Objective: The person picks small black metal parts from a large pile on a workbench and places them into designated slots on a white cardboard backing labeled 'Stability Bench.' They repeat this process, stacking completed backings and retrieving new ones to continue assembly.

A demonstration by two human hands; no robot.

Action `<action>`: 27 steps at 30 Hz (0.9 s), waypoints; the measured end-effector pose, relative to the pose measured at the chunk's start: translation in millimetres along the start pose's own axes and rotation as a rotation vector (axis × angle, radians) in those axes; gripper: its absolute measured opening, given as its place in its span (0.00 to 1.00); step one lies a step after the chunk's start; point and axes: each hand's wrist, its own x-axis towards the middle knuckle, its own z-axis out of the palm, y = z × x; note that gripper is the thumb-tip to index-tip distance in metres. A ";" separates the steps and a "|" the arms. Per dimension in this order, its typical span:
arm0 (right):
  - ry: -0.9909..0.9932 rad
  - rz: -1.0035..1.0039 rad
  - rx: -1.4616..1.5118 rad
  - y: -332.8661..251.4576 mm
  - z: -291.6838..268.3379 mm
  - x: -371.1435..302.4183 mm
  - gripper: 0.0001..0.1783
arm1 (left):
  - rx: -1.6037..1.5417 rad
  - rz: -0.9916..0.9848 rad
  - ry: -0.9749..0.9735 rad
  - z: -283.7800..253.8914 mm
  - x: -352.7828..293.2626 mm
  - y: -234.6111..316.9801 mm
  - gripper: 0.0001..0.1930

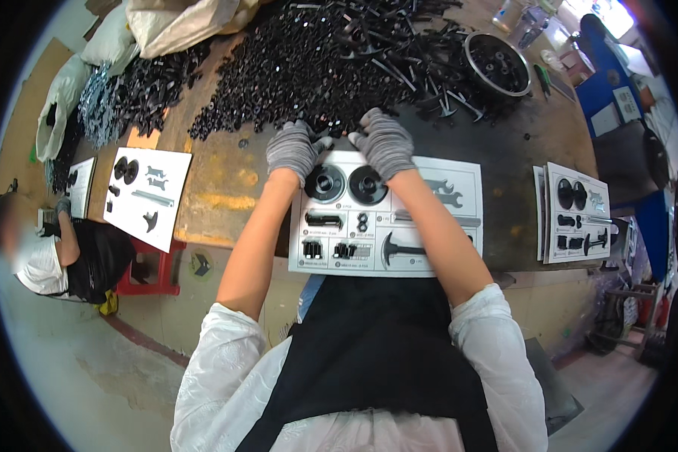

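Note:
My left hand (297, 148), in a grey striped glove, rests at the near edge of a heap of small black parts (294, 71). Its fingers are bent and its thumb stands apart from them. My right hand (385, 143), gloved alike, is beside it at the same edge, thumb also apart from the bent fingers; I see nothing held in either. Below both hands lies a white printed card (422, 265) with parts in its sections: two round black discs (325, 183), a hammer-shaped black piece (403, 248), grey wrenches (450, 197) and small black pieces. My right forearm hides part of it.
A round metal-rimmed bowl (526, 89) of black parts and long-stemmed pieces (444, 104) stand far right. More cards lie at right (580, 215) and left (147, 218). Sacks (181, 26) are at the back left. A co-worker (49, 248) sits at left by a red stool (158, 275).

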 end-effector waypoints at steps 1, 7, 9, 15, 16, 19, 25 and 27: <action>0.001 0.037 -0.038 4.1 7.3 9.5 0.17 | 0.056 -0.020 -0.024 7.8 10.3 2.7 0.23; -0.047 0.013 0.358 17.8 -6.4 -6.6 0.14 | -0.257 0.053 0.042 -4.0 -10.0 -2.6 0.13; -0.113 0.086 0.504 10.3 -36.1 -37.7 0.15 | -0.436 0.231 0.018 -30.4 -46.0 4.4 0.12; -0.227 -0.113 0.400 8.4 -65.8 -136.3 0.15 | -0.278 0.782 -0.145 -30.1 -161.1 26.8 0.13; -0.260 -0.115 0.430 8.4 -63.9 -144.6 0.14 | -0.229 0.757 -0.127 -21.0 -170.9 25.7 0.14; -0.337 -0.221 0.305 7.8 -63.6 -160.2 0.11 | -0.329 0.689 -0.089 -7.6 -174.6 16.6 0.18; -0.307 -0.438 0.049 11.8 -46.1 -170.3 0.14 | -0.266 0.549 -0.104 -16.0 -175.1 18.1 0.24; -0.278 -0.494 0.014 11.1 -42.4 -170.1 0.14 | -0.249 0.547 -0.087 -17.5 -176.1 17.8 0.24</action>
